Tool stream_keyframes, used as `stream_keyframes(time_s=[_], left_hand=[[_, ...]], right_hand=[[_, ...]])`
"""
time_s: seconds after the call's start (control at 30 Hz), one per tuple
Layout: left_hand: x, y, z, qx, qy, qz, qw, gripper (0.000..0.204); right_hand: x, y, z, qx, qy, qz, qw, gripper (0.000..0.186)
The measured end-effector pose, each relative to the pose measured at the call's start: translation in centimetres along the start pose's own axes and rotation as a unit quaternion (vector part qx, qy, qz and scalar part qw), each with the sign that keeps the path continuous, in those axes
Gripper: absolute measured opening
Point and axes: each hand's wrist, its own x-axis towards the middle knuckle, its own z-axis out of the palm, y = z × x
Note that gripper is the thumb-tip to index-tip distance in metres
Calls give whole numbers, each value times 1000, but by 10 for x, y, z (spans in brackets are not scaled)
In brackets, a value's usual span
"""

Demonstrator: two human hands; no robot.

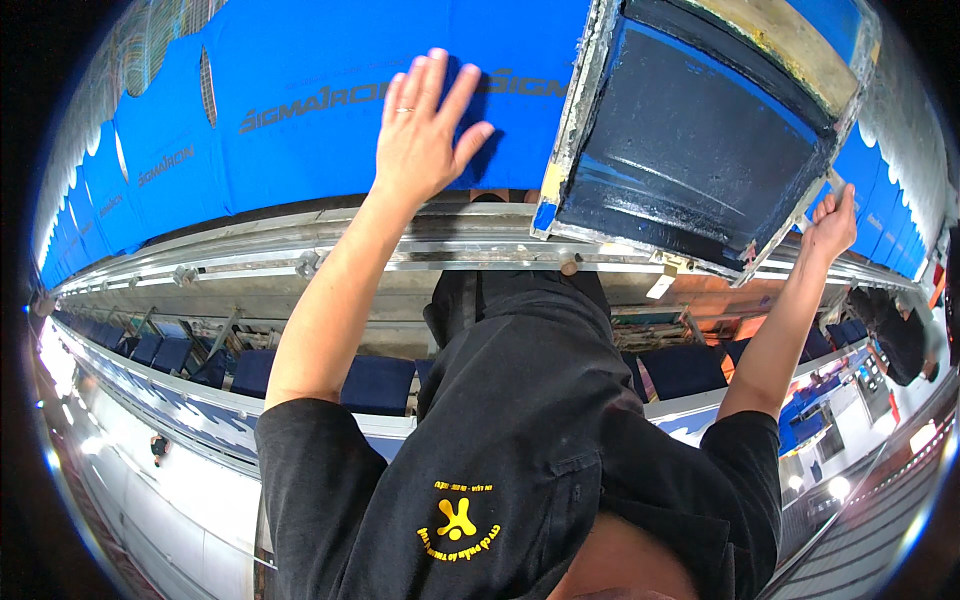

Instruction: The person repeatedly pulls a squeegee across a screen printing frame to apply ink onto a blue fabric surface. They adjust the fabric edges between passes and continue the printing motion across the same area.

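My left hand (425, 130) lies with fingers stretched out on or just over a long sheet of blue fabric (300, 170) printed with dark lettering. To its right is a screen-printing frame (700, 150) with metal edges, dark ink across its mesh and a yellowish smeared band at its far end. My right hand (830, 222) is closed on a short pale handle at the right side of this frame. The frame is slightly askew, over the blue fabric and the near rail.
A long metal rail (390, 255) runs along the near edge. Blue fabric pieces continue to both sides. Rows of dark navy pads (680, 370) line a rack behind my body. Another person (895, 330) in dark clothing is at the far right; a small distant person (158, 450) is at left.
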Motion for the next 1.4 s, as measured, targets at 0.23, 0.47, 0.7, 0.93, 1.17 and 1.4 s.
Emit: stream_keyframes(time_s=[0.23,0.47,0.7,0.93,1.17,1.4], left_hand=[[-36,11,-6,-18,-55,39,998,66],[-48,30,-13,-34,-20,-24,999,69],[-23,46,-6,-27,16,-17,999,54],[-8,43,-18,-137,72,-83,984,19],[19,38,-11,-287,60,-300,908,31],[-26,25,-26,-479,88,-404,774,32]], right_hand=[[8,4,-3,0,-21,-8,1000,26],[3,-3,16,13,-10,8,1000,27],[-2,-10,22,13,-22,-1,1000,29],[2,-5,15,23,-34,3,999,27],[9,3,20,21,-44,4,999,27],[-14,41,100,62,-90,17,994,28]])
